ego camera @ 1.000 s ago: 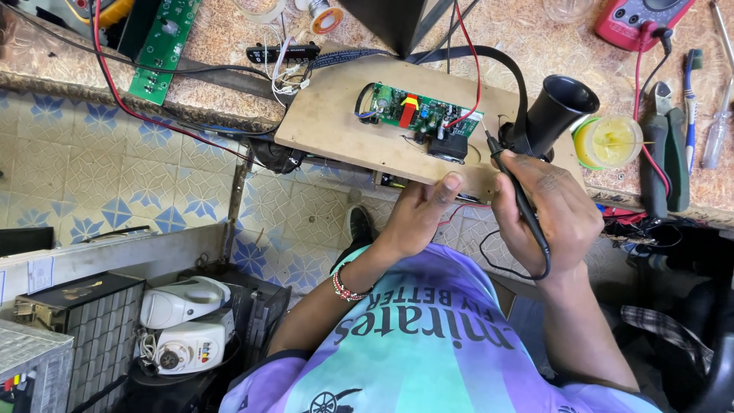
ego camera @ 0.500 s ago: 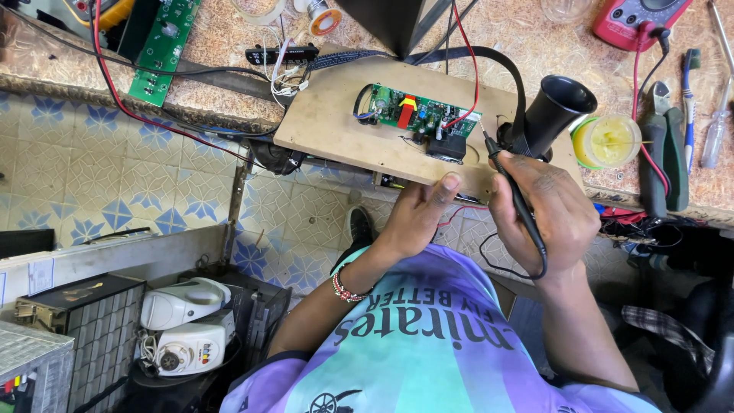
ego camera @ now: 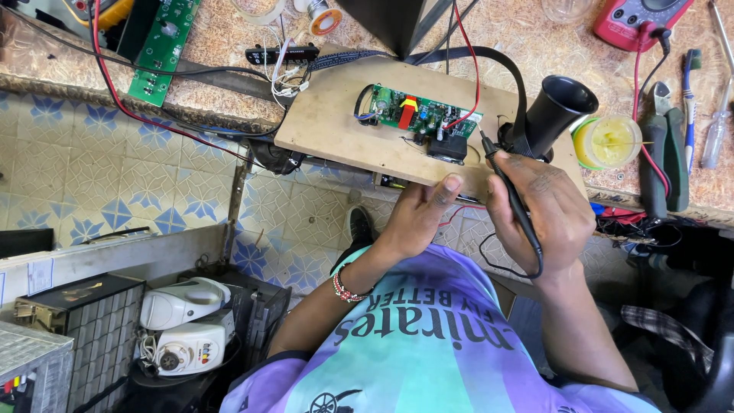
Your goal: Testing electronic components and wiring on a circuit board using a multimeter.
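At far left a long green board (ego camera: 163, 47) lies on the surface (ego camera: 535, 30) beside red and black wires (ego camera: 115, 99). Next comes a wooden board (ego camera: 336, 126) overhanging the surface edge, carrying a small green circuit board (ego camera: 413, 115). The left hand (ego camera: 419, 218) grips the wooden board's near edge, thumb on top and fingers curled under. Just beside it the right hand (ego camera: 547, 214) is closed around a black probe (ego camera: 508, 195), held like a pen, its tip resting close to the circuit board's right end. A black funnel-shaped holder (ego camera: 558, 111) stands just beyond that hand, then a yellowish jar (ego camera: 612, 141), pliers (ego camera: 661, 145) and a red multimeter (ego camera: 638, 19).
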